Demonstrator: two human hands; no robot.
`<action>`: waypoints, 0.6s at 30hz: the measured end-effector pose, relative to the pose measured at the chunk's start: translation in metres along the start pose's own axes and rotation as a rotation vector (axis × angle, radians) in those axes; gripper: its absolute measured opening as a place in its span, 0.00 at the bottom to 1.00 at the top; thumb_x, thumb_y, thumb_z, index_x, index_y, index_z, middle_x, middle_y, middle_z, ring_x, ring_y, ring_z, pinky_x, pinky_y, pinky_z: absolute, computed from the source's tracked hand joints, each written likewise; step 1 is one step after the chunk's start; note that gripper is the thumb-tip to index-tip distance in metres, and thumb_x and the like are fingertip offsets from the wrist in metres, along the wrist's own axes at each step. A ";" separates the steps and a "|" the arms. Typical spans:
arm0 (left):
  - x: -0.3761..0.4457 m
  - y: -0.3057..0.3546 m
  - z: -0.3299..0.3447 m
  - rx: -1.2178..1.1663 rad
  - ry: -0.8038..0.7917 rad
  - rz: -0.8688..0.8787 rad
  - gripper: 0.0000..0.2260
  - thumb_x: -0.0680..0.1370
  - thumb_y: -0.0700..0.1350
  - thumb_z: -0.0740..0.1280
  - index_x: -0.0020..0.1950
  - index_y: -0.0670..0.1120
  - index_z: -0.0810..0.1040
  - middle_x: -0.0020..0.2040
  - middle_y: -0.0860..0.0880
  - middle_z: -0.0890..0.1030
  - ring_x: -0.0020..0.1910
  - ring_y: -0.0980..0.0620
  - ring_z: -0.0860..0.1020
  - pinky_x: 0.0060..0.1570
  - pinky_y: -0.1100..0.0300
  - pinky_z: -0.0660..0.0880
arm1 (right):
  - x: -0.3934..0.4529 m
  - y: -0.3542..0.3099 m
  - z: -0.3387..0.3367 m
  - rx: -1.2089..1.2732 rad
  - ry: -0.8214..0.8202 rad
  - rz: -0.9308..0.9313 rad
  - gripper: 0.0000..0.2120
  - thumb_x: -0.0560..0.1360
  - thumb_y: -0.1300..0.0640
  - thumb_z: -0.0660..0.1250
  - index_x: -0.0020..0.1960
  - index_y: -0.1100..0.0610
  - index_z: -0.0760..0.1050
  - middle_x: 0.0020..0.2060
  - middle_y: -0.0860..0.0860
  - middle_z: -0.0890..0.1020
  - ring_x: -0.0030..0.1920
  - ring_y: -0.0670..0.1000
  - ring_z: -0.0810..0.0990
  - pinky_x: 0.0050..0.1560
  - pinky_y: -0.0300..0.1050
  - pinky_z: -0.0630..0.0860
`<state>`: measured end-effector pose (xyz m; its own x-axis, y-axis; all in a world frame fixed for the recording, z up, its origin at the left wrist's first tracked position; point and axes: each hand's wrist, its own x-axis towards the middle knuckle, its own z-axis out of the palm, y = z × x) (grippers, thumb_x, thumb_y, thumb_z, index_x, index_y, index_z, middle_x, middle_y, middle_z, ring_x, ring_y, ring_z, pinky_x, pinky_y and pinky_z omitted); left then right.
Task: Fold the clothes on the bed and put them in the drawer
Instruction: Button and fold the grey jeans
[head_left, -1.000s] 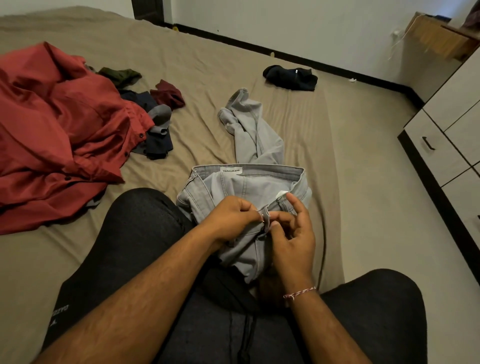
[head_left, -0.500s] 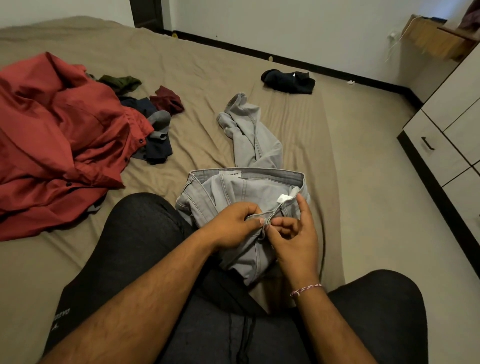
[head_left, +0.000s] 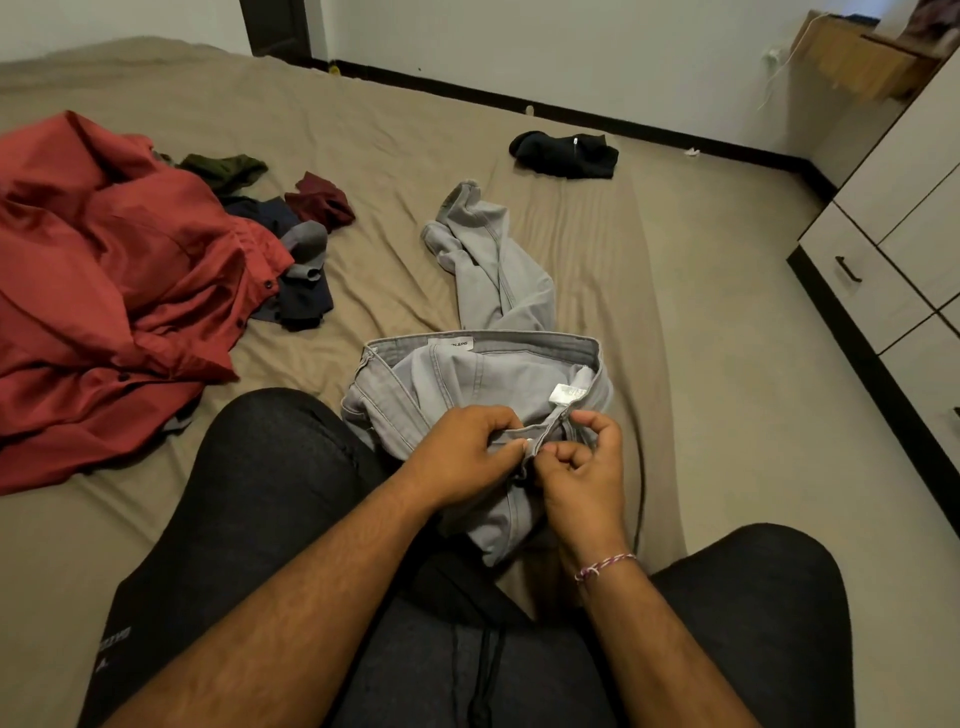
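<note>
One pair of grey jeans (head_left: 498, 374) lies on the bed (head_left: 405, 130), along with one large red shirt (head_left: 104, 291) heaped at the left, a small cluster of four smaller pieces beside it (an olive one (head_left: 223, 169), a maroon one (head_left: 319, 200), a navy one (head_left: 301, 304) and a grey one (head_left: 306, 244)), and one black garment (head_left: 566, 153) well apart near the far edge. At the right stands a white chest whose drawer (head_left: 862, 280) with one dark handle is closed. The jeans are pale grey with visible seams; the waistband is open and faces the camera, showing a white brand label at the back of the waist and a small white care tag inside near the fly, while the two legs trail away, twisted together, toward the middle of the bed. The waist end rests between the person's knees, which are in dark trousers. Both hands meet at the front of the waistband: the left hand (head_left: 467, 457) is curled with thumb and fingers pinching the edge by the button, and the right hand (head_left: 587, 467), wearing one braided thread on the wrist, is clenched on the opposite flap, fingertips tucked in against the fabric. The two forearms come in from below and converge over the lap.
</note>
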<state>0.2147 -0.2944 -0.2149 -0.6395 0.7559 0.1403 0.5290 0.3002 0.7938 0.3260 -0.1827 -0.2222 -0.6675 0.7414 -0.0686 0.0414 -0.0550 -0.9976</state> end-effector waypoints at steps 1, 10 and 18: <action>0.001 -0.001 0.000 0.011 -0.001 0.008 0.07 0.76 0.52 0.69 0.45 0.50 0.82 0.38 0.54 0.82 0.40 0.56 0.80 0.44 0.54 0.77 | 0.000 0.001 0.000 0.002 0.001 -0.005 0.25 0.74 0.70 0.72 0.59 0.45 0.69 0.33 0.52 0.80 0.35 0.50 0.78 0.42 0.51 0.77; -0.009 0.011 0.001 0.178 0.284 0.133 0.10 0.74 0.60 0.68 0.43 0.55 0.81 0.45 0.59 0.76 0.50 0.57 0.73 0.53 0.53 0.70 | 0.002 0.005 0.004 -0.018 -0.005 -0.034 0.20 0.77 0.65 0.72 0.56 0.47 0.66 0.34 0.51 0.80 0.35 0.49 0.78 0.41 0.49 0.76; -0.005 0.016 0.002 0.018 0.191 -0.264 0.12 0.73 0.57 0.75 0.35 0.51 0.84 0.36 0.53 0.84 0.38 0.58 0.81 0.44 0.52 0.80 | -0.003 0.010 0.010 -0.140 0.029 -0.082 0.20 0.76 0.62 0.74 0.55 0.44 0.67 0.33 0.48 0.81 0.35 0.47 0.80 0.42 0.47 0.79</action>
<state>0.2277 -0.2925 -0.2039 -0.8481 0.5283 0.0410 0.3396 0.4824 0.8074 0.3208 -0.1919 -0.2317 -0.6516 0.7584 0.0146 0.0922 0.0984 -0.9909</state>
